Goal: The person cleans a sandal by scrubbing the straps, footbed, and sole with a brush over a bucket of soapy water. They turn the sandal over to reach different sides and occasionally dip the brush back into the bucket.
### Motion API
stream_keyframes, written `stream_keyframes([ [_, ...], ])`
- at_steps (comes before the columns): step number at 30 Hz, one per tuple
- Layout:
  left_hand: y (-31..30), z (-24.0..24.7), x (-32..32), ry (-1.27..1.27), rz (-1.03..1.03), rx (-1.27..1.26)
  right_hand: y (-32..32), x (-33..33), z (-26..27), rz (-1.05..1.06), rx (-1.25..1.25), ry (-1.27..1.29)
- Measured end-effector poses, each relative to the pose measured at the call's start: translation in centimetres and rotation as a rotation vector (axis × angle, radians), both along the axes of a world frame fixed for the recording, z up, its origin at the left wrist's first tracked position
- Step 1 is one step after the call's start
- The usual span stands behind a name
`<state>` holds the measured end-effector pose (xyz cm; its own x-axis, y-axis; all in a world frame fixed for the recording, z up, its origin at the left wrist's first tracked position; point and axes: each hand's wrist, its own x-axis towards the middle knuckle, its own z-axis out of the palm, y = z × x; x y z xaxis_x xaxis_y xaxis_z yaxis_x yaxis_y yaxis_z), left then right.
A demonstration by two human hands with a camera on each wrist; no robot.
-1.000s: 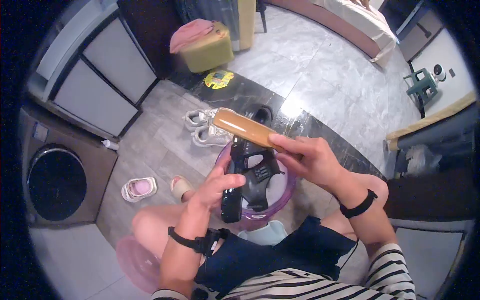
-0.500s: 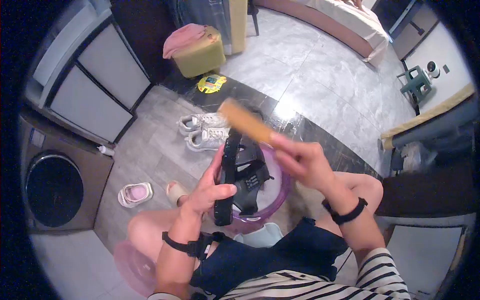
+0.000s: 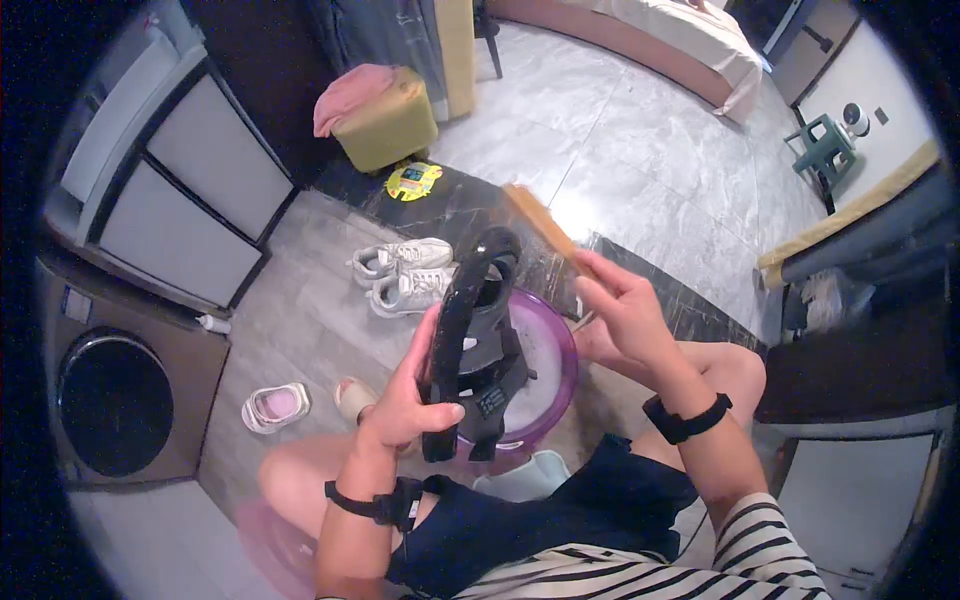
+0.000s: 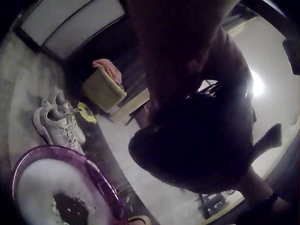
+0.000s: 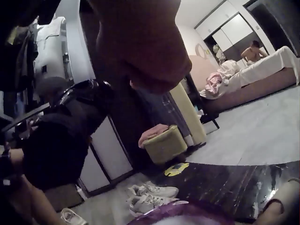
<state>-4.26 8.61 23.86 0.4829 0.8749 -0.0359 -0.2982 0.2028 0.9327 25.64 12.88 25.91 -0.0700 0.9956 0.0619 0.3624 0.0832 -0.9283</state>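
Observation:
My left hand (image 3: 405, 400) grips a wet black sandal (image 3: 450, 340) along its thick sole, its toe end pointing away and its straps facing right. Below the sandal stands a purple basin (image 3: 566, 370) of foamy water. To the right of the sandal and apart from it, my right hand (image 3: 630, 310) holds a wooden brush (image 3: 540, 220) by its handle. The brush head points up and to the left. In the left wrist view the sandal (image 4: 192, 145) is a dark silhouette, and white foam (image 4: 42, 183) floats in the basin.
White sneakers (image 3: 412, 290) stand beyond the basin on the left, near a black stone threshold (image 3: 470, 205). A yellow-green ottoman (image 3: 385, 130) sits farther back. Left of my legs are a pale clog (image 3: 276, 407) and a pink basin (image 3: 270, 540). Another person (image 5: 254, 54) is on the bed.
The brush has moved right, away from over the sandal, and its head has swung upward. My left hand has tipped the sandal so its toe end is raised.

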Motion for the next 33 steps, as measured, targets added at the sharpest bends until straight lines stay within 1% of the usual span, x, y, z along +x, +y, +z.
stream_keyframes([
  [1,-0.1,0.0,0.0,-0.007,0.008,-0.020,-0.3,0.3,-0.1,-0.029,0.011,0.005],
  [3,-0.5,-0.1,0.2,-0.008,0.008,-0.041,-0.7,0.5,0.2,0.043,0.149,-0.129],
  [5,-0.2,0.2,0.5,0.003,-0.006,-0.020,-1.1,0.0,1.6,0.060,0.118,-0.084],
  [6,-0.1,0.1,0.8,0.013,-0.006,-0.014,-1.6,-1.0,2.4,0.044,0.014,0.030],
  [8,-0.2,-0.3,0.7,0.029,-0.002,-0.006,-2.8,-2.6,2.3,0.037,-0.001,0.088],
  [10,-0.3,0.1,0.7,0.015,-0.005,-0.056,-4.0,-3.7,1.6,0.057,0.181,-0.023],
  [11,-0.3,0.2,0.6,0.008,-0.004,-0.080,-4.6,-3.9,1.9,0.063,0.211,-0.075],
  [14,-0.7,-1.9,-0.1,0.029,0.024,-0.119,-6.2,-4.2,2.7,0.280,0.407,-0.314],
  [15,-0.7,-2.0,-0.2,0.019,0.019,-0.113,-7.1,-4.4,2.7,0.331,0.285,-0.300],
  [18,-0.6,-2.0,-0.2,0.002,0.016,-0.102,-4.6,-3.4,1.8,0.221,0.479,-0.287],
  [19,-0.6,-1.6,0.1,0.009,0.019,-0.106,-4.0,-3.2,1.1,0.165,0.214,-0.179],
  [22,-0.4,-1.0,0.4,0.001,0.050,-0.083,-3.5,-4.0,1.0,0.127,0.146,-0.032],
  [24,-0.5,-0.3,0.9,-0.004,0.109,-0.032,-3.5,-3.7,1.2,0.079,0.148,-0.045],
  [26,-0.1,-0.8,0.7,0.273,0.173,0.148,-3.9,-3.5,0.7,0.004,0.126,-0.030],
  [28,-0.1,-1.1,0.6,0.508,0.237,0.297,-4.1,-3.2,0.7,-0.060,-0.094,0.189],
  [30,-0.1,-0.8,0.8,0.701,0.309,0.432,-4.0,-3.1,0.8,-0.075,-0.182,0.275],
  [33,-0.2,-0.4,0.8,0.879,0.355,0.497,-4.8,-3.1,0.4,-0.055,-0.143,0.220],
])
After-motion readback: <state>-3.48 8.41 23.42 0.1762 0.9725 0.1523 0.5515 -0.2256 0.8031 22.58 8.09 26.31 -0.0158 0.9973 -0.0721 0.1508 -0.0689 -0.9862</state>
